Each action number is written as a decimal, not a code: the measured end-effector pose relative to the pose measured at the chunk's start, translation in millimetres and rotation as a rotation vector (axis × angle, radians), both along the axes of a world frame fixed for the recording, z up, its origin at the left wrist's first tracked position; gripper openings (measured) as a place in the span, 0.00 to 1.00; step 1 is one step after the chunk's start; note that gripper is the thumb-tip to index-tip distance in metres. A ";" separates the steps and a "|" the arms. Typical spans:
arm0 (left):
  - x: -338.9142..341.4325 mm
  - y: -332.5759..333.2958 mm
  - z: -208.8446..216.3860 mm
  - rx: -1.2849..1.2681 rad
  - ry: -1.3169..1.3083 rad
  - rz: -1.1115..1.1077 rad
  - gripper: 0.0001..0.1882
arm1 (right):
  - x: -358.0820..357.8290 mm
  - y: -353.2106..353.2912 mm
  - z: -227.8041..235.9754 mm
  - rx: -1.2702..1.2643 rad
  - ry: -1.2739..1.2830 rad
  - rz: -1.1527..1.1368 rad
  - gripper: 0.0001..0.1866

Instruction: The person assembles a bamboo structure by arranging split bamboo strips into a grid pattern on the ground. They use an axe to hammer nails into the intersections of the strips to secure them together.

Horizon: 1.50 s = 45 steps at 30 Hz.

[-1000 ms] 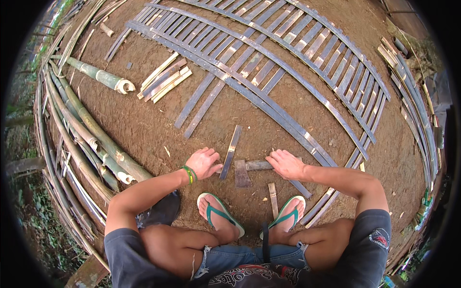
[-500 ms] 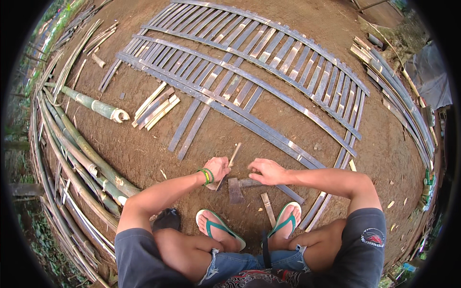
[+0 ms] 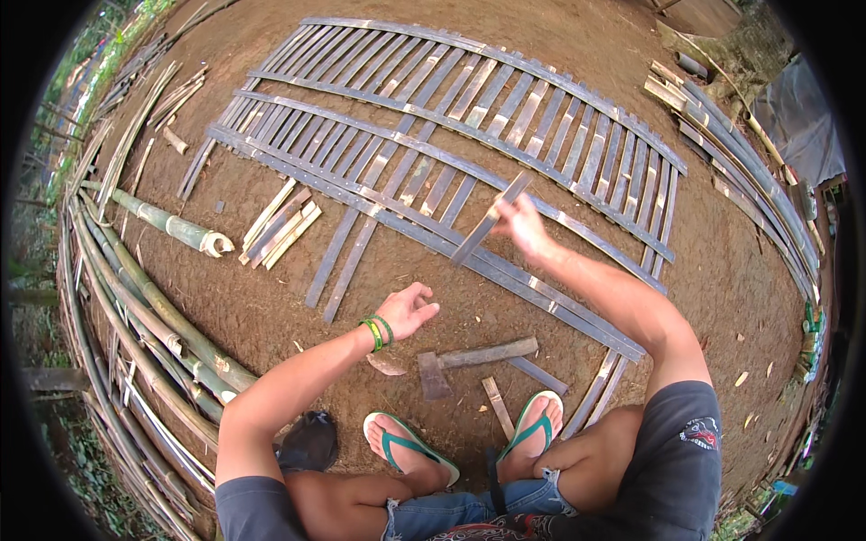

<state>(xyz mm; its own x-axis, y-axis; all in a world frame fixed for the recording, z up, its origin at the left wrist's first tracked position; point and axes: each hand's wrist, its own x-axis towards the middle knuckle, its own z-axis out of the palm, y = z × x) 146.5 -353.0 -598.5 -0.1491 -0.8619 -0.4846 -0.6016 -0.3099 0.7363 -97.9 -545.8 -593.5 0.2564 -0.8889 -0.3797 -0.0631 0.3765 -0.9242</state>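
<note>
My right hand (image 3: pixel 523 225) pinches a short dark bamboo slat (image 3: pixel 471 242), holding it up at a slant over the near rails of a bamboo slat panel (image 3: pixel 431 232) that lies on the ground. Whether the slat touches the panel, I cannot tell. My left hand (image 3: pixel 408 311), with green bands at the wrist, hovers empty above the soil, fingers loosely apart. Below it lies an axe (image 3: pixel 483 353), its metal head to the left and its wooden handle pointing right. A small pale wood block (image 3: pixel 386 364) sits beside the axe head.
Several cut slats (image 3: pixel 281 224) lie in a small pile left of the panel. Long bamboo poles (image 3: pixel 162 311) fill the left side, with a thick green culm (image 3: pixel 167 219) above them. Split bamboo strips (image 3: pixel 740 167) are stacked at the right. A loose slat (image 3: pixel 497 407) rests between my sandalled feet.
The slat has passed from my left hand to my right. My right hand has moved up and away from the axe handle to the panel; my left hand has let go.
</note>
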 end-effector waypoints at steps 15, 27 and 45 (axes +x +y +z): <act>11.5 -15.6 -11.2 -0.308 -0.409 -0.162 0.26 | 0.0 -64.8 -70.8 0.131 -0.092 0.012 0.12; -7.3 -59.7 -17.1 -0.512 -0.502 -0.245 0.37 | 14.3 -23.6 -88.7 0.344 0.065 0.218 0.09; -21.9 -81.6 -51.0 -0.645 -0.654 -0.361 0.43 | 10.9 -57.0 -96.6 0.277 0.060 0.128 0.15</act>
<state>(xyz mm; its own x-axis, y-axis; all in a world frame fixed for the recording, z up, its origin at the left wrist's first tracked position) 124.7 -434.6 -649.5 -0.3254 -0.9454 -0.0182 -0.9297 0.3164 0.1885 -87.0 -602.9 -690.0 0.3289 -0.7116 -0.6208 -0.1775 0.5991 -0.7807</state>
